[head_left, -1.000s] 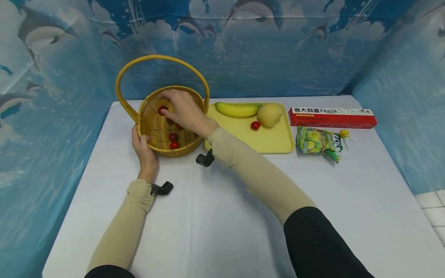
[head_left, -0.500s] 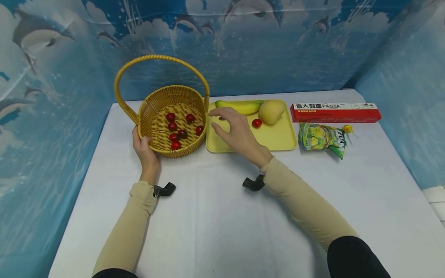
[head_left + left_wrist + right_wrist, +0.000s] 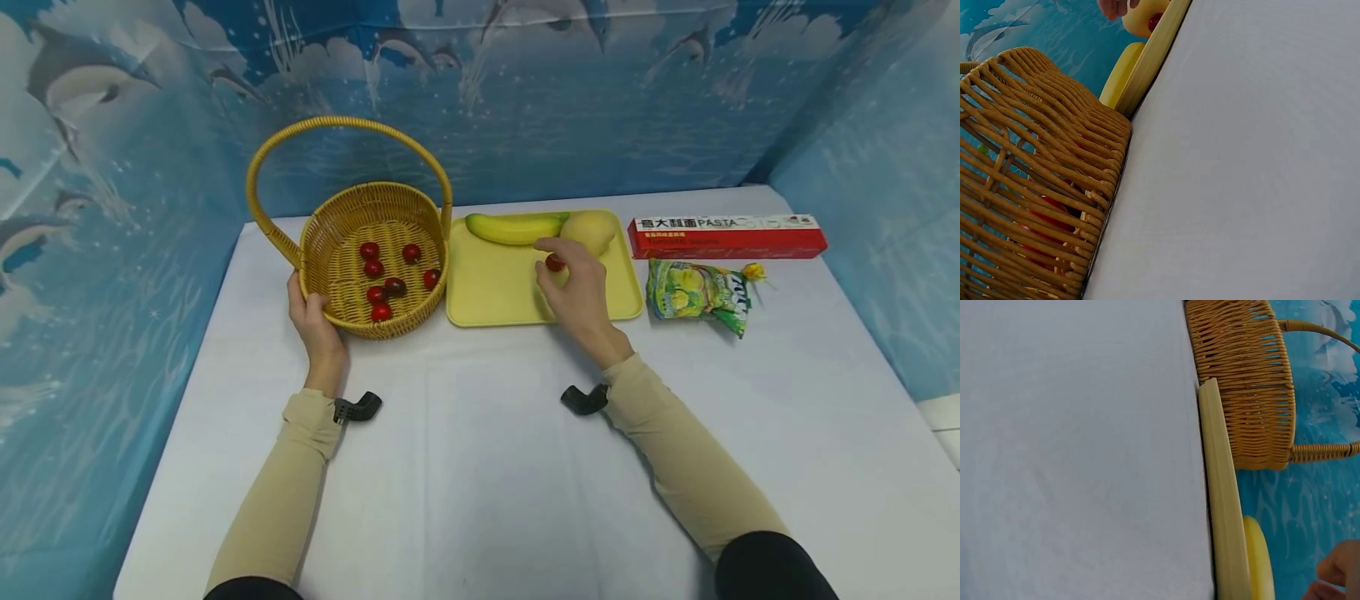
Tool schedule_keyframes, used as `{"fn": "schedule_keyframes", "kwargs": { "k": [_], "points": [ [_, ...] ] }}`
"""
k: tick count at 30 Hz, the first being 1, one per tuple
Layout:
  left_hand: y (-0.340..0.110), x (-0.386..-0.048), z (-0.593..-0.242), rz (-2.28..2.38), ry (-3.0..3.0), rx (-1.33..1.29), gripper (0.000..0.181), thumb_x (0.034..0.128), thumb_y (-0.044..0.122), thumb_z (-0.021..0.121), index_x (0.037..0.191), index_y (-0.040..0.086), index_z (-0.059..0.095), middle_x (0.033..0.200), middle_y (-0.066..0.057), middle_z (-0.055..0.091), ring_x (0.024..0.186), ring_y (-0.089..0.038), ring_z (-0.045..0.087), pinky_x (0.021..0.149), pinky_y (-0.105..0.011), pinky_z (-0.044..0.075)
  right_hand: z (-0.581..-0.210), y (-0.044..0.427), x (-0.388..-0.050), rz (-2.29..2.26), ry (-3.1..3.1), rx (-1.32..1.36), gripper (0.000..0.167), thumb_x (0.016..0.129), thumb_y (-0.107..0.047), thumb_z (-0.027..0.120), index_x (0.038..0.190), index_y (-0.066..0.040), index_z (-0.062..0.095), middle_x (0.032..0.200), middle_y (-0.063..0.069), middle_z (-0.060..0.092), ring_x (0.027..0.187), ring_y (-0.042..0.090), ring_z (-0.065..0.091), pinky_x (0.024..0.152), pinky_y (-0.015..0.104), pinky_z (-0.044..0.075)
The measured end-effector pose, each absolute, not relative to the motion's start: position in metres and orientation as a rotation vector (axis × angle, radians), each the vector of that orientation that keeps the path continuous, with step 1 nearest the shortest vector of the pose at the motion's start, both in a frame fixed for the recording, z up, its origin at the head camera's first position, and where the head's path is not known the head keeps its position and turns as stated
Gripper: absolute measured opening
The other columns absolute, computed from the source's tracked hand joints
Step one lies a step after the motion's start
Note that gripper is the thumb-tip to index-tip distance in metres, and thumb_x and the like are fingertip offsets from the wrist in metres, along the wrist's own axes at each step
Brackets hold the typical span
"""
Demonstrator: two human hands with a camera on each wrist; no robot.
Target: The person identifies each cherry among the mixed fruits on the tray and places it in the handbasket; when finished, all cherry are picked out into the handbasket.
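A round wicker basket (image 3: 341, 283) with a tall handle stands at the left, several dark red cherries (image 3: 381, 312) lying inside it. My left hand (image 3: 318, 342) grips its near-left side, thumb over the rim; the fingers beneath are partly hidden. On the yellow tray (image 3: 487, 308) a single cherry (image 3: 555, 262) lies near a round yellow fruit (image 3: 592, 229) and a banana (image 3: 513, 229). My right hand (image 3: 581, 296) hovers over the tray, thumb and fingers parted around that cherry. In the left wrist view the cherry (image 3: 1155, 22) shows apart from the fingertips.
Right of the tray lie a red pasta box (image 3: 727, 238) and a green snack bag (image 3: 693, 290) with a small yellow item (image 3: 753, 272) at its end. A dolphin-printed curtain (image 3: 637, 125) hangs behind the white table (image 3: 480, 467).
My right hand let go of a cherry in the basket, left it and moved right to the cherry on the tray. My left hand stays on the basket.
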State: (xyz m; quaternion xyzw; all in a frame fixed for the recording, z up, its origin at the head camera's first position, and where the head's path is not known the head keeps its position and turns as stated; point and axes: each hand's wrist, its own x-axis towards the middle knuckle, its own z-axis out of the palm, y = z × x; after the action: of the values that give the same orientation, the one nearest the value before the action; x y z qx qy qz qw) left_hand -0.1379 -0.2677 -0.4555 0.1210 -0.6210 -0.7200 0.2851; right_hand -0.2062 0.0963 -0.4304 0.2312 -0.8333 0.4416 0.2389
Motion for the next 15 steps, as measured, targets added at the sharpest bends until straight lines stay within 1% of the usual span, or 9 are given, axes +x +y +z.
{"fn": "schedule_keyframes", "kwargs": {
  "k": [2,4,6,7,11,15],
  "points": [
    [-0.268,-0.139,-0.454,-1.926,-1.660,0.331,0.068,0.0883,0.006,0.036,0.156,0.015,0.045,0.162,-0.006,0.041,0.147,-0.024,0.042,0.124,-0.038,0.032,-0.435,0.100,-0.207,1.136,-2.306,0.581,0.026,0.095,-0.001,0.070,0.121,0.002,0.073,0.123,0.019,0.072,0.105,0.038,0.066,0.091,0.054,0.054],
    [-0.268,-0.140,-0.454,-1.926,-1.659,0.332,0.068,0.0879,0.006,0.037,0.155,0.013,0.045,0.162,-0.007,0.042,0.147,-0.024,0.043,0.124,-0.038,0.032,-0.440,0.101,-0.206,1.051,-2.352,0.543,0.027,0.095,-0.002,0.069,0.121,0.003,0.072,0.127,0.019,0.070,0.113,0.038,0.063,0.097,0.052,0.054],
    [-0.269,-0.140,-0.454,-1.931,-1.652,0.333,0.068,0.0877,0.006,0.036,0.155,0.012,0.046,0.161,-0.007,0.042,0.146,-0.025,0.043,0.124,-0.038,0.033,-0.444,0.101,-0.204,0.967,-2.395,0.516,0.028,0.096,-0.004,0.069,0.123,0.004,0.070,0.132,0.020,0.068,0.121,0.037,0.061,0.099,0.051,0.054],
    [-0.269,-0.141,-0.454,-1.937,-1.648,0.333,0.068,0.0878,0.006,0.036,0.155,0.012,0.046,0.161,-0.008,0.042,0.146,-0.026,0.043,0.124,-0.039,0.033,-0.446,0.101,-0.203,0.928,-2.415,0.508,0.029,0.096,-0.005,0.069,0.123,0.004,0.070,0.134,0.020,0.067,0.124,0.037,0.059,0.099,0.051,0.055],
    [-0.269,-0.141,-0.455,-1.950,-1.635,0.323,0.068,0.0875,0.005,0.037,0.155,0.011,0.046,0.161,-0.009,0.043,0.145,-0.028,0.043,0.123,-0.040,0.033,-0.451,0.098,-0.200,0.865,-2.450,0.469,0.031,0.096,-0.007,0.069,0.124,0.005,0.070,0.138,0.021,0.065,0.127,0.038,0.057,0.092,0.053,0.058],
    [-0.268,-0.139,-0.454,-1.959,-1.611,0.337,0.069,0.0865,0.003,0.038,0.154,0.012,0.048,0.160,-0.008,0.044,0.146,-0.026,0.044,0.124,-0.039,0.033,-0.451,0.097,-0.197,0.837,-2.483,0.427,0.033,0.095,-0.011,0.071,0.124,0.005,0.070,0.138,0.022,0.064,0.127,0.039,0.056,0.091,0.055,0.058]
  ]
}}
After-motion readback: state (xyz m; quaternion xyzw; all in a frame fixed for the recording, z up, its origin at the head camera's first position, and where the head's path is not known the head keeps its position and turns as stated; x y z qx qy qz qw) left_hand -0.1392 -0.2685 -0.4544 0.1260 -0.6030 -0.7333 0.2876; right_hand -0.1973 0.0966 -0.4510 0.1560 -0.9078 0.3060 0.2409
